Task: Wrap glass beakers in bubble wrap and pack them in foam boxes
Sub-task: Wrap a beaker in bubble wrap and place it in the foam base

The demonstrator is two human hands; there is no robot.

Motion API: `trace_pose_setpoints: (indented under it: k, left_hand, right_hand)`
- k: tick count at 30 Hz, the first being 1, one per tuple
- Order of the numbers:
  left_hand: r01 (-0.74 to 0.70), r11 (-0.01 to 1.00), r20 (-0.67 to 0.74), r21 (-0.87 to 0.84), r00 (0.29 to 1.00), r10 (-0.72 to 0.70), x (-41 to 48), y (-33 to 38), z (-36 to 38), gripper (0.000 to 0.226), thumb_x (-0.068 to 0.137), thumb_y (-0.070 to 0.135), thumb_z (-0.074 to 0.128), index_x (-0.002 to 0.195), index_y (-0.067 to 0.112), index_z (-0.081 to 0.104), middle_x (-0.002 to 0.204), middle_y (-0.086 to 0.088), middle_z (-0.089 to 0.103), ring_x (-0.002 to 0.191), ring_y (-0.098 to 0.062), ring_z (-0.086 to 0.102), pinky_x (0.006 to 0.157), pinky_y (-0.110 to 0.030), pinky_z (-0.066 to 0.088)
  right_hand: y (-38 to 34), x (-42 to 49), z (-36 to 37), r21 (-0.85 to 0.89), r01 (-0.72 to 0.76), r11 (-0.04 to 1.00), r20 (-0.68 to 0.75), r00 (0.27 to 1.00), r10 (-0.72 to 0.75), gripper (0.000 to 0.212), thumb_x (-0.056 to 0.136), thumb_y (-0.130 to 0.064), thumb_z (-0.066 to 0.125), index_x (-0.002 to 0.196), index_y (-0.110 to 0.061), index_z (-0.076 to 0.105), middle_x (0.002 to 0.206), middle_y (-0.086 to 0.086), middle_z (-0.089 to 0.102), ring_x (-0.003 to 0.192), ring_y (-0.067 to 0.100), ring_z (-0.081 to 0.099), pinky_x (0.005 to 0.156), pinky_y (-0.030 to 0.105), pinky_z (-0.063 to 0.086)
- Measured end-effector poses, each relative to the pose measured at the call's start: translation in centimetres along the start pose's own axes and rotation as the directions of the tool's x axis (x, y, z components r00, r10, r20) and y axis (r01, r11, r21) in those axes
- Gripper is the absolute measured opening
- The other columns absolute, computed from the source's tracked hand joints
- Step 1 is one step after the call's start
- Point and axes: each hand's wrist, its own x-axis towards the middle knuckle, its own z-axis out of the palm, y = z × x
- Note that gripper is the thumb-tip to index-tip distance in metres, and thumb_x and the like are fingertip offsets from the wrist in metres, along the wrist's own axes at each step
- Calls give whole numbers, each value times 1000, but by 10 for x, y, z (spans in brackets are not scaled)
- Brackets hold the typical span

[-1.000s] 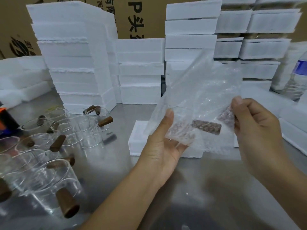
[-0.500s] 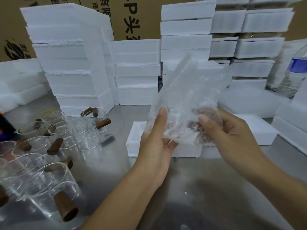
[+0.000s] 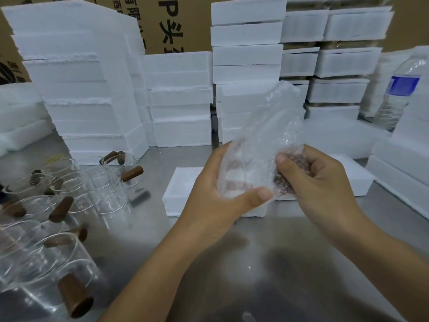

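Both hands are up over the shiny metal table [image 3: 255,270], in the middle of the scene. Between them they hold a bundle of clear bubble wrap [image 3: 274,126]. The top of the wrap stands up loose above the hands. The left hand [image 3: 220,194] is curled around the left side of the bundle. Its thumb presses on the front near the bottom, and its fingers go round the back. The right hand [image 3: 320,182] pinches the right side of the bundle, with the thumb on the front and the fingers curled behind. A brown handle [image 3: 284,182] shows through the wrap right under that thumb. The glass inside the wrap is too hard to see. A low white foam box [image 3: 183,191] sits on the table just behind the hands. More glass beakers [image 3: 46,252] with brown handles stand close together at the near left of the table, with no wrap on them. At the far side, tall stacks of foam boxes [image 3: 76,89] fill most of the back of the table. A big cardboard box [image 3: 176,24] with black letters stands behind the stacks. A water bottle [image 3: 399,94] with a blue label stands at the far right, among more white foam.
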Motion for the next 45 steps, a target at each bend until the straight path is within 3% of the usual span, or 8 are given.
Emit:
trace_pose_setpoints:
  k: [5, 16, 23, 26, 30, 36, 41, 45]
  left_hand:
    - [1, 998, -4, 60, 1000, 0, -1, -1, -2, 54, 66, 26, 79, 113, 43, 58, 112, 14, 65, 101, -6, 65, 75, -16, 52]
    - [11, 953, 44, 304, 999, -25, -6, 1, 0, 42, 60, 48, 75, 97, 40, 57, 90, 14, 67, 83, -13, 68, 65, -27, 56]
    - [-76, 953, 8, 295, 997, 77, -6, 8, -1, 65, 63, 29, 81, 114, 47, 45, 98, 17, 67, 83, -7, 69, 67, -23, 56]
    - [-144, 913, 59, 381, 990, 131, -8, 11, 3, 57, 65, 25, 82, 107, 48, 51, 98, 20, 64, 85, 1, 65, 63, -8, 49]
    - [-111, 880, 37, 462, 994, 106, -8, 11, 4, 40, 63, 39, 78, 93, 40, 52, 90, 15, 61, 80, -3, 62, 59, -12, 48]
    - [-100, 809, 65, 580, 995, 76, -9, 8, 3, 42, 62, 54, 74, 94, 47, 48, 99, 25, 51, 94, 5, 52, 66, -13, 48]
    - [-130, 844, 61, 521, 991, 115, -9, 10, 4, 48, 60, 44, 75, 99, 45, 47, 96, 23, 55, 90, -1, 57, 65, -9, 43]
    - [-100, 893, -28, 439, 992, 125, -8, 11, 3, 66, 54, 42, 77, 103, 47, 33, 100, 23, 51, 84, 0, 60, 56, -9, 45]
  right_hand:
    - [-3, -1, 0, -67, 44, 997, 35, 998, -42, 37, 77, -45, 55, 80, -10, 66, 70, 6, 67, 65, 14, 63, 62, 22, 55]
    - [-1, -8, 3, -86, 109, 990, 95, 990, -101, 17, 87, -17, 64, 78, -30, 71, 77, -9, 70, 70, 6, 64, 56, 16, 48]
    - [2, -10, 2, -324, 260, 910, 306, 939, -159, 54, 87, -59, 31, 74, -22, 68, 97, -4, 55, 97, 5, 53, 80, 16, 41]
    - [-1, -10, 1, -365, 281, 888, 353, 924, -148, 52, 85, -72, 22, 63, -47, 63, 85, -19, 57, 88, 1, 52, 75, 17, 38]
    - [-3, -5, -1, -376, 304, 875, 216, 947, -236, 30, 83, -56, 44, 58, -49, 57, 74, -25, 57, 72, -2, 54, 66, 12, 37]
    - [2, 0, -7, -286, 277, 917, 71, 961, -268, 21, 79, -27, 72, 94, -32, 58, 87, -13, 63, 90, 8, 61, 90, 24, 46]
    - [-1, -7, 1, -273, 334, 902, 206, 936, -284, 10, 88, -31, 61, 88, -40, 63, 90, -22, 66, 93, 0, 61, 67, 6, 44]
    - [0, -9, 1, -265, 311, 913, 257, 935, -244, 31, 89, -49, 38, 81, -37, 66, 94, -15, 65, 103, -1, 53, 80, 6, 40]
